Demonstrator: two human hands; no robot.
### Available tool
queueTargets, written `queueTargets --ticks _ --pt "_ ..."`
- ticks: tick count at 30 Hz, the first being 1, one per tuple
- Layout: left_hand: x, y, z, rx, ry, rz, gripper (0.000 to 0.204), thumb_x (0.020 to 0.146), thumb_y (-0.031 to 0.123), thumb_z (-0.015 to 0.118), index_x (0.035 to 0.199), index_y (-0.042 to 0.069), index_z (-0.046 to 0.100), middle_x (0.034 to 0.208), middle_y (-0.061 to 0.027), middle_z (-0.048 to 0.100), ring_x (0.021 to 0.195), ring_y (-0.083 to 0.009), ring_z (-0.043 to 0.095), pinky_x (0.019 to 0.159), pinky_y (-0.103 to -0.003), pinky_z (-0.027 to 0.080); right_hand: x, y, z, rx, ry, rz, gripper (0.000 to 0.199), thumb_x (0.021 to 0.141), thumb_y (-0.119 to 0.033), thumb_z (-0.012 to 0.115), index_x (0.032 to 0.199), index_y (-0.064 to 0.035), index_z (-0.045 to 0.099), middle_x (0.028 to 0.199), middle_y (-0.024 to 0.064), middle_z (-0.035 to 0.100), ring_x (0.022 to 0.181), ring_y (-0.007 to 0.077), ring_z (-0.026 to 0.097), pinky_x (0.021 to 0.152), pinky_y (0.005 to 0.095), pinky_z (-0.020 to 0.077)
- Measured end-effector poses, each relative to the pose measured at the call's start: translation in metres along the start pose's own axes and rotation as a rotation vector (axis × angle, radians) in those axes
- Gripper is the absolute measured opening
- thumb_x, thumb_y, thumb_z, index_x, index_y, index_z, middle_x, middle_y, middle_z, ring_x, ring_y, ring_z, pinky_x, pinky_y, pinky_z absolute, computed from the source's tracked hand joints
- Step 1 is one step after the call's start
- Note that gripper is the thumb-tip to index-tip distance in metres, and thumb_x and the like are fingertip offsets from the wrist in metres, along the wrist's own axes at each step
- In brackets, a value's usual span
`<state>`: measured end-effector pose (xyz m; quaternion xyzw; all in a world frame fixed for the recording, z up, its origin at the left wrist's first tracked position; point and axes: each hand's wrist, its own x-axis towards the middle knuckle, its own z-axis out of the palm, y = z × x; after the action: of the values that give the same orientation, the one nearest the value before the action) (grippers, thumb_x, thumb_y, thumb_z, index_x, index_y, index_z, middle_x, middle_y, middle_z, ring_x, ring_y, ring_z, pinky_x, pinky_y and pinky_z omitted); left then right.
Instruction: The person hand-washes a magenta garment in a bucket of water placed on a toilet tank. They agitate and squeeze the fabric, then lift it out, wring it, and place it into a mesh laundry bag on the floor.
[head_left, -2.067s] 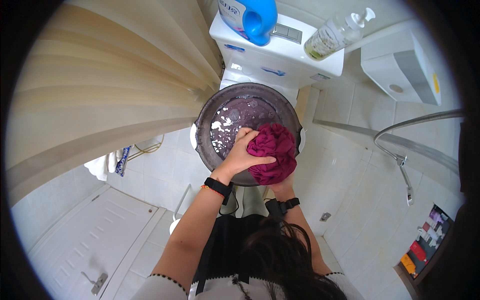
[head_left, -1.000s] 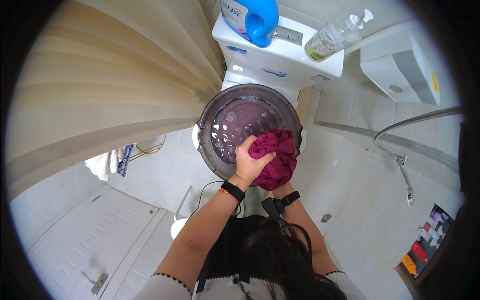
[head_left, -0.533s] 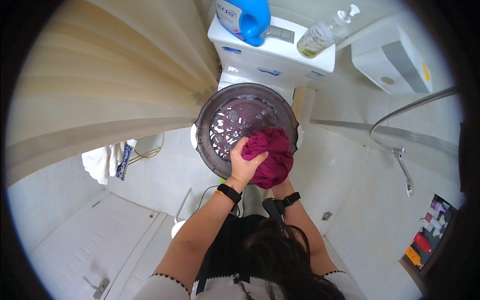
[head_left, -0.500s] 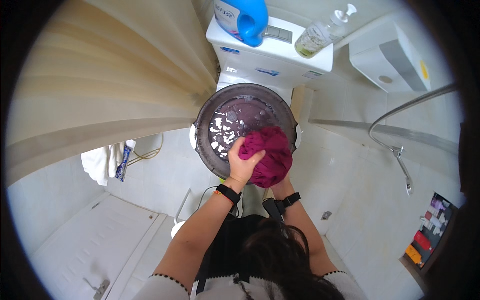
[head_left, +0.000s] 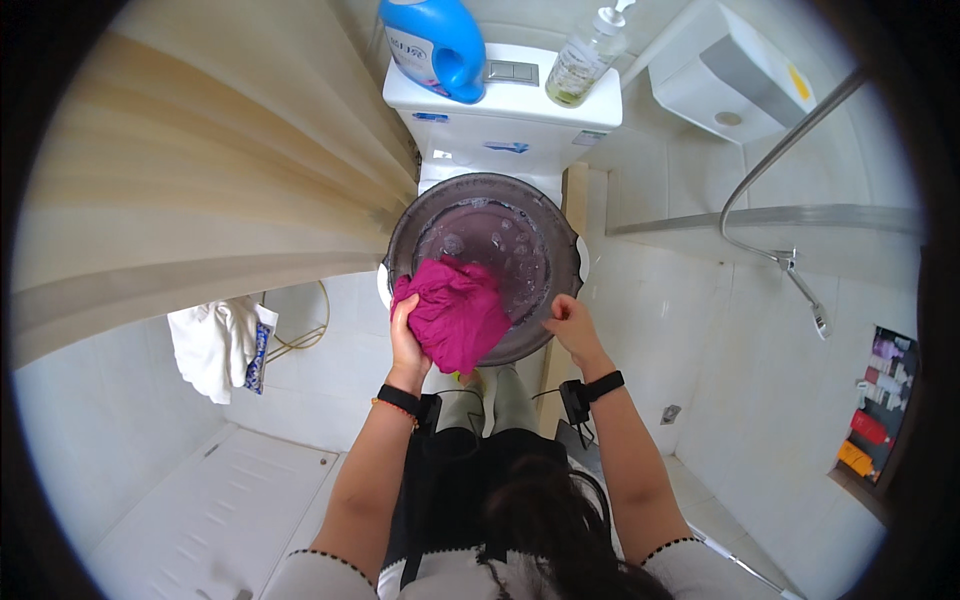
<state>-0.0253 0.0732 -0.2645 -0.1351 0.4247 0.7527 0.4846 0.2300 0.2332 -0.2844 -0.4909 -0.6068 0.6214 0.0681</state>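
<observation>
A crumpled magenta cloth is bunched over the near left part of a round dark basin that holds soapy water. My left hand grips the cloth at its left side, thumb on top and the other fingers hidden beneath. At the basin's near right rim is my right hand, its fingers curled in and apart from the cloth. I see nothing in it. Black bands with small dark boxes sit on both wrists.
The basin rests on a white toilet. On the tank stand a blue jug and a clear pump bottle. A beige curtain hangs at left, and a shower hose runs along the right wall.
The cloth has moved left and looks looser. My right hand has let go of it and come away to the right, while my left hand keeps hold.
</observation>
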Motion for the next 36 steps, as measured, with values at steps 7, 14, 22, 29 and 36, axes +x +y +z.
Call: queueTargets --ticks 7,14,22,29,36 --pt "-0.021 0.027 -0.006 -0.012 -0.044 -0.051 0.045 0.094 0.032 0.060 0.129 0.003 0.061 0.126 -0.0132 0.068 0.117 -0.0298 0.064 0.106 -0.044 0.050 0.003 0.008 0.035 -0.567 0.024 -0.352 0.036 0.074 0.003 0.065 0.108 -0.0073 0.061 0.105 0.0078 0.063 0.093 0.0228 0.062 0.080 0.0337 0.0525" --pt "-0.003 0.029 -0.018 0.039 -0.012 -0.034 0.049 0.092 0.035 0.062 0.129 0.004 0.062 0.126 -0.0122 0.068 0.116 -0.0296 0.065 0.106 -0.042 0.049 0.014 -0.004 -0.012 -0.075 0.249 -0.163 0.055 0.077 -0.006 0.072 0.132 -0.0065 0.063 0.132 0.0189 0.059 0.117 0.0335 0.059 0.102 0.0420 0.0468" --pt "0.043 0.006 -0.058 0.045 -0.166 -0.077 0.052 0.098 0.039 0.056 0.137 0.005 0.059 0.134 -0.0148 0.065 0.125 -0.0335 0.061 0.110 -0.048 0.047 0.084 0.043 -0.078 -0.039 0.402 -0.018 0.061 0.082 -0.014 0.078 0.135 0.0045 0.053 0.127 0.0236 0.062 0.117 0.0349 0.061 0.099 0.0419 0.0491" --pt "0.067 -0.016 -0.045 -0.028 -0.200 -0.179 0.060 0.108 0.044 0.037 0.152 0.005 0.043 0.153 -0.0197 0.049 0.136 -0.0398 0.052 0.116 -0.057 0.041 0.092 0.061 -0.102 -0.013 0.312 0.051 0.060 0.079 -0.004 0.073 0.133 0.0007 0.048 0.121 0.0261 0.065 0.117 0.0399 0.063 0.100 0.0422 0.0483" --pt "0.046 -0.042 0.004 0.049 -0.242 -0.297 0.059 0.104 0.043 0.043 0.149 0.006 0.047 0.148 -0.0192 0.054 0.133 -0.0392 0.055 0.115 -0.055 0.042 0.065 0.110 -0.136 0.198 0.427 0.061 0.057 0.078 0.003 0.066 0.132 -0.0002 0.047 0.127 0.0234 0.063 0.122 0.0373 0.060 0.103 0.0413 0.0461"
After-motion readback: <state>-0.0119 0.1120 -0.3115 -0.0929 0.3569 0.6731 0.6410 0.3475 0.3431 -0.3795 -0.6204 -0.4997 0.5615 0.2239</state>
